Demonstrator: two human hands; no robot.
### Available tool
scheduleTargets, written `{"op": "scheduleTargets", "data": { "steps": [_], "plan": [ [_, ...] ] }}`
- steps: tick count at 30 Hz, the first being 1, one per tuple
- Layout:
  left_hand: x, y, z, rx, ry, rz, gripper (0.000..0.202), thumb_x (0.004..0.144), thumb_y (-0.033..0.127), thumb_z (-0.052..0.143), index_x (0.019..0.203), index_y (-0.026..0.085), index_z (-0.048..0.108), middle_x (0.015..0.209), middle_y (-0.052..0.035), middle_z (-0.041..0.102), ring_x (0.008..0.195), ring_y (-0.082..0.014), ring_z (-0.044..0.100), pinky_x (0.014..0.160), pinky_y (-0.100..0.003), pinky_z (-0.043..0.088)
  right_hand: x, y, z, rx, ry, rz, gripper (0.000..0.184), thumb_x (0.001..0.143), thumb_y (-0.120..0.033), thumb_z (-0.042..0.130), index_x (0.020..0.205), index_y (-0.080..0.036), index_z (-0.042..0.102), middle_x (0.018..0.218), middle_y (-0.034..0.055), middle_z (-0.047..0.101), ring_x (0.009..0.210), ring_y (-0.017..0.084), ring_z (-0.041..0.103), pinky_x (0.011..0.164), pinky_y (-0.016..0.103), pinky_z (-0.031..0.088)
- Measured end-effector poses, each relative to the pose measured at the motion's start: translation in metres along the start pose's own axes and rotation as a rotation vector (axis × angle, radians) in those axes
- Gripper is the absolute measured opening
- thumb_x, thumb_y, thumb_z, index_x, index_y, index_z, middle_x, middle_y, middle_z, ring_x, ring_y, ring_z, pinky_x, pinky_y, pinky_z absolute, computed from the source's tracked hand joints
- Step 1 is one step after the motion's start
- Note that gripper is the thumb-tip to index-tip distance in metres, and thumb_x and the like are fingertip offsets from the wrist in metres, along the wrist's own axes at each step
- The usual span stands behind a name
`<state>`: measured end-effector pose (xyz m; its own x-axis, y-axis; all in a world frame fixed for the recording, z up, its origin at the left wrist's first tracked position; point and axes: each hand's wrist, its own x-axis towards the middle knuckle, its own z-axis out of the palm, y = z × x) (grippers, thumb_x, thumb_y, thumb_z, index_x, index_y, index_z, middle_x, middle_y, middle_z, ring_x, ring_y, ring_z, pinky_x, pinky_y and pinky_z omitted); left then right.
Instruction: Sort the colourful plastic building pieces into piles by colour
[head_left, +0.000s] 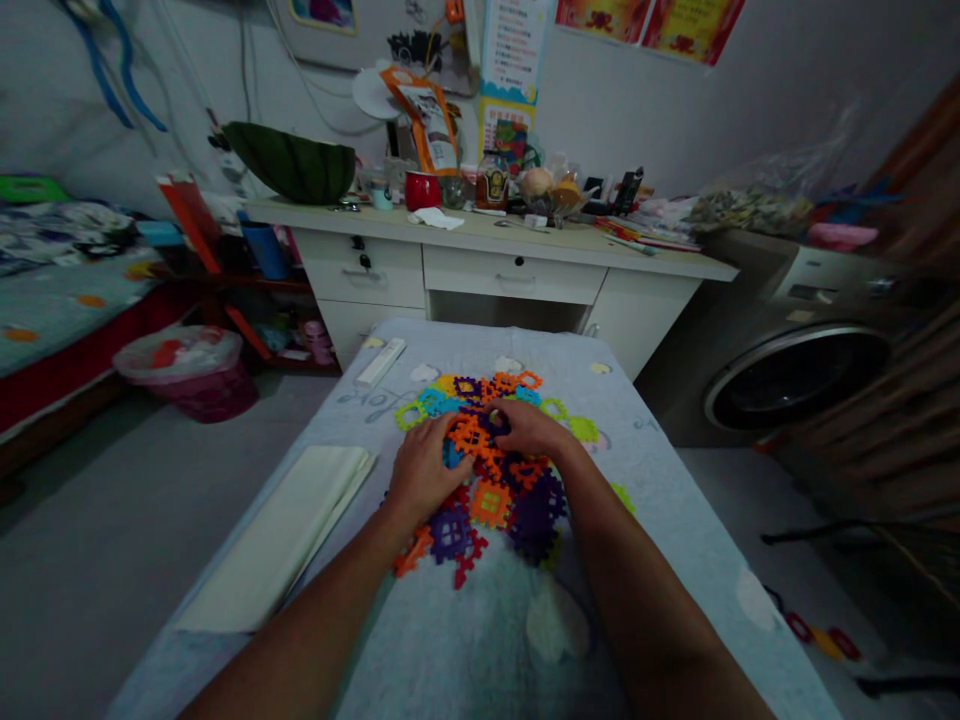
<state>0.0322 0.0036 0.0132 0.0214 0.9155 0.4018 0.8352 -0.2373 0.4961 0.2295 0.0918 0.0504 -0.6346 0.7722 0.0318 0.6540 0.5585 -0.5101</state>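
A heap of flat interlocking plastic pieces (pixel 491 470) in orange, purple, blue, green and red lies in the middle of a low table under a pale blue cloth (pixel 660 500). My left hand (pixel 421 472) rests on the left of the heap, its fingers curled round an orange piece (pixel 471 436). From the right, my right hand (pixel 531 428) comes over the top with fingers bent down, pinching the same orange cluster. Purple pieces (pixel 534 512) and an orange square (pixel 489 503) lie just below my hands.
A folded cream cloth (pixel 289 535) lies on the table's left side, a white remote-like bar (pixel 381 361) at the far left corner. Beyond stands a cluttered white desk (pixel 487 265), a washing machine (pixel 802 375) at right, a bin (pixel 187 370) and bed at left.
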Motion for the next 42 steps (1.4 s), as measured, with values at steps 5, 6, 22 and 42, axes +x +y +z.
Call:
{"op": "scheduleTargets", "data": {
  "steps": [5, 6, 22, 42],
  "plan": [
    [0.004, 0.008, -0.003, -0.128, 0.045, 0.016, 0.050, 0.076, 0.025, 0.063, 0.125, 0.021, 0.054, 0.122, -0.0092, 0.063, 0.115, -0.0280, 0.057, 0.102, -0.045, 0.044, -0.005, 0.000, -0.015, 0.222, -0.054, -0.018, 0.038, 0.070, -0.010, 0.061, 0.107, -0.019, 0.063, 0.086, -0.0027, 0.062, 0.074, 0.012, 0.055, 0.067, 0.021, 0.043],
    [0.005, 0.010, -0.004, -0.155, 0.041, 0.021, 0.048, 0.076, 0.024, 0.063, 0.124, 0.022, 0.055, 0.121, -0.0081, 0.064, 0.115, -0.0273, 0.058, 0.102, -0.045, 0.045, -0.006, 0.001, -0.017, 0.266, -0.046, -0.033, 0.036, 0.071, -0.011, 0.059, 0.106, -0.018, 0.063, 0.086, -0.0023, 0.062, 0.076, 0.012, 0.055, 0.069, 0.022, 0.044],
    [0.063, 0.009, -0.007, -0.259, -0.113, 0.006, 0.042, 0.089, 0.044, 0.047, 0.123, 0.020, 0.056, 0.127, -0.0101, 0.057, 0.124, -0.0241, 0.051, 0.108, -0.043, 0.038, -0.027, 0.055, -0.050, 0.063, 0.270, 0.324, 0.028, 0.081, -0.027, 0.062, 0.107, -0.018, 0.065, 0.111, 0.0092, 0.068, 0.099, 0.021, 0.062, 0.086, 0.034, 0.047],
    [0.052, -0.002, 0.018, -0.196, -0.358, -0.187, 0.073, 0.077, 0.055, 0.059, 0.141, 0.023, 0.043, 0.135, -0.0126, 0.051, 0.129, -0.0323, 0.045, 0.108, -0.044, 0.036, -0.015, 0.030, -0.023, 0.009, 0.020, 0.453, 0.088, 0.069, -0.059, 0.074, 0.140, -0.016, 0.045, 0.132, 0.0182, 0.058, 0.118, 0.033, 0.058, 0.098, 0.041, 0.045]
  ]
}}
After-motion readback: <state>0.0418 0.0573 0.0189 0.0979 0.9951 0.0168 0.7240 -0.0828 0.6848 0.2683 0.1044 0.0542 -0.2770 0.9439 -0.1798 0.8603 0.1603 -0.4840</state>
